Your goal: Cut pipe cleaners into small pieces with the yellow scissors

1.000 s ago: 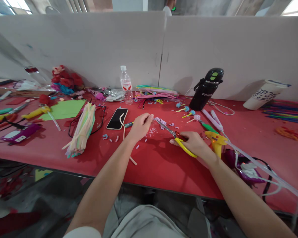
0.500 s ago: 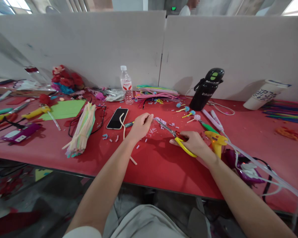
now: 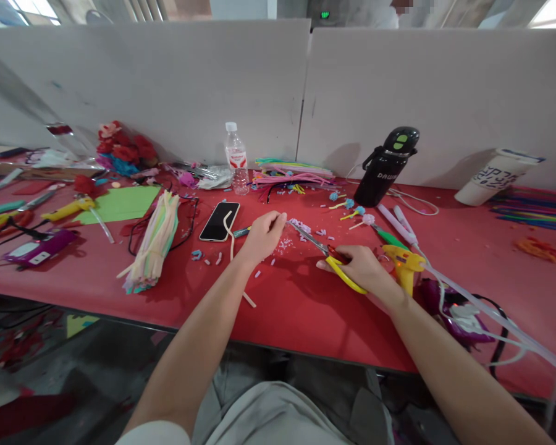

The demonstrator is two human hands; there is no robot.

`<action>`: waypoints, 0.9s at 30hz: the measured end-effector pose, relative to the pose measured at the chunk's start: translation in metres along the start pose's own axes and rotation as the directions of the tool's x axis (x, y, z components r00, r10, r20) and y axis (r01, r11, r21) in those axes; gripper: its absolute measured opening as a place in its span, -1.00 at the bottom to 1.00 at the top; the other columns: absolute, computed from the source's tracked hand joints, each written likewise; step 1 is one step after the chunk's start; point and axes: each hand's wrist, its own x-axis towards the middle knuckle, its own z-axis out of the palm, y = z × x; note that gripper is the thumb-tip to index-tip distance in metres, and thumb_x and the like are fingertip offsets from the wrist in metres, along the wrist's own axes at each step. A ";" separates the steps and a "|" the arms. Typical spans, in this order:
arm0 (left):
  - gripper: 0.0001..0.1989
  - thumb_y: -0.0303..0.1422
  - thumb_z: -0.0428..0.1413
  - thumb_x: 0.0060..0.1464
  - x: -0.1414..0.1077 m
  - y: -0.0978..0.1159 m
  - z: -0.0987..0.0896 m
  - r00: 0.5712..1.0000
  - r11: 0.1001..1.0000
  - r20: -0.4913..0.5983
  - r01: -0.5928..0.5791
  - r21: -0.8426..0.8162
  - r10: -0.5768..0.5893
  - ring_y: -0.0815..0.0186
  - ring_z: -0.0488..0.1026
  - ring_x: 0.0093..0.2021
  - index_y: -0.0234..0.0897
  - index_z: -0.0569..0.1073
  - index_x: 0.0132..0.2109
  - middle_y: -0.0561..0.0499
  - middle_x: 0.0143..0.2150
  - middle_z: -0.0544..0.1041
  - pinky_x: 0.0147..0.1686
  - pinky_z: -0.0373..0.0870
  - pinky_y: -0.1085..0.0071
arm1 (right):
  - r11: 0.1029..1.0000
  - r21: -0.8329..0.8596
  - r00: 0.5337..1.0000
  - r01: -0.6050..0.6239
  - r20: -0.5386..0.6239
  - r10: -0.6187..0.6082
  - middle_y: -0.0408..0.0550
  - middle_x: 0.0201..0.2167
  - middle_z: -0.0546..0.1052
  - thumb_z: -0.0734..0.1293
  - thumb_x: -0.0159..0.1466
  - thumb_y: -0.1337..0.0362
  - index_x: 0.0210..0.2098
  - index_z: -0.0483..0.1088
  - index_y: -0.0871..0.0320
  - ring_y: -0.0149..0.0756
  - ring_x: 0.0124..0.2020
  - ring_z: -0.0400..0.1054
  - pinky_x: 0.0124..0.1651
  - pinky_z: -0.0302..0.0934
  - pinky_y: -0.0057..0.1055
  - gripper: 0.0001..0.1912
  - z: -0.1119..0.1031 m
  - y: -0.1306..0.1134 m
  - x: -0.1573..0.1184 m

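Observation:
My right hand [image 3: 364, 270] grips yellow-handled scissors [image 3: 327, 254], whose blades point up and left toward my left hand. My left hand [image 3: 262, 235] rests on the red table [image 3: 296, 309] with its fingertips pinched at the blade tips; what it pinches is too small to make out. Small lilac and white cut bits [image 3: 285, 244] lie scattered between the hands. A pale straw [image 3: 231, 247] runs under my left wrist, from the black phone [image 3: 219, 220] toward the table's front edge.
A yellow glue gun [image 3: 404, 264] stands just right of my right hand, with cables beyond it. A black bottle [image 3: 385, 165], a water bottle [image 3: 235, 157], a straw bundle [image 3: 154, 242], green paper [image 3: 115, 204] and a white cup [image 3: 495, 176] stand around. Grey partitions [image 3: 189, 86] close the back.

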 end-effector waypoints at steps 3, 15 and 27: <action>-0.61 -0.13 -0.15 0.21 0.000 0.000 0.000 1.000 1.000 -0.004 -0.002 0.006 0.002 0.43 0.16 -0.53 -0.29 0.20 -0.48 0.09 -0.56 0.22 -0.47 0.07 0.44 | 1.000 0.005 1.000 -0.005 0.009 0.005 -0.24 -0.64 0.02 0.30 0.02 -0.25 -0.65 0.10 0.19 -0.51 -0.57 -0.14 -0.58 -0.20 -0.51 -0.39 0.000 -0.001 0.000; -0.61 -0.12 -0.15 0.21 0.000 -0.002 0.000 1.000 1.000 0.000 -0.008 0.002 0.008 0.43 0.18 -0.52 -0.29 0.23 -0.46 0.08 -0.55 0.25 -0.46 0.10 0.45 | 1.000 0.002 1.000 -0.009 -0.013 0.009 -0.24 -0.64 0.02 0.30 0.04 -0.22 -0.64 0.10 0.18 -0.50 -0.57 -0.12 -0.57 -0.21 -0.50 -0.42 -0.002 -0.001 -0.002; -0.61 -0.13 -0.14 0.21 0.000 -0.001 0.000 1.000 1.000 0.015 -0.014 -0.008 0.014 0.44 0.16 -0.53 -0.29 0.24 -0.47 0.09 -0.56 0.24 -0.47 0.10 0.45 | 1.000 -0.006 1.000 -0.016 0.014 0.016 -0.24 -0.65 0.02 0.29 0.02 -0.25 -0.66 0.09 0.18 -0.50 -0.57 -0.14 -0.58 -0.20 -0.50 -0.38 -0.001 0.000 0.001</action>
